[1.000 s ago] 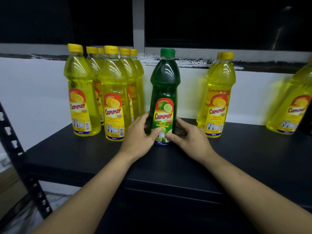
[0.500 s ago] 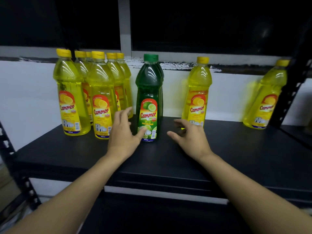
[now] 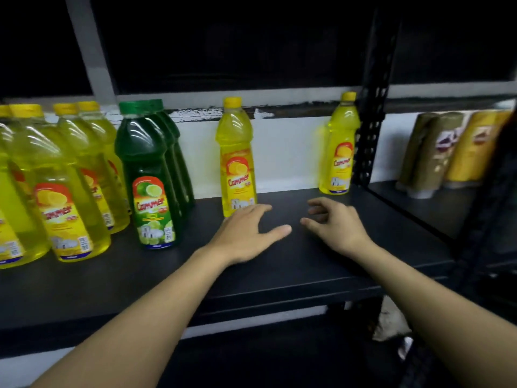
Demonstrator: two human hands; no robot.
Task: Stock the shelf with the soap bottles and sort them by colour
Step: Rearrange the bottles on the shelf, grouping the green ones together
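While left hand (image 3: 241,236) and right hand (image 3: 342,227) hover, grips apart, yellow bottle (image 3: 237,163) just behind left hand

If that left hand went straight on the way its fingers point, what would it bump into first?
Probably the white back wall. The left hand points over bare shelf, just right of the lone yellow bottle beside its fingers. Depth is unclear, so it might brush that bottle first.

A shop stockroom: black metal shelf (image 3: 307,264) lined with identical soap bottles (image 3: 237,161).
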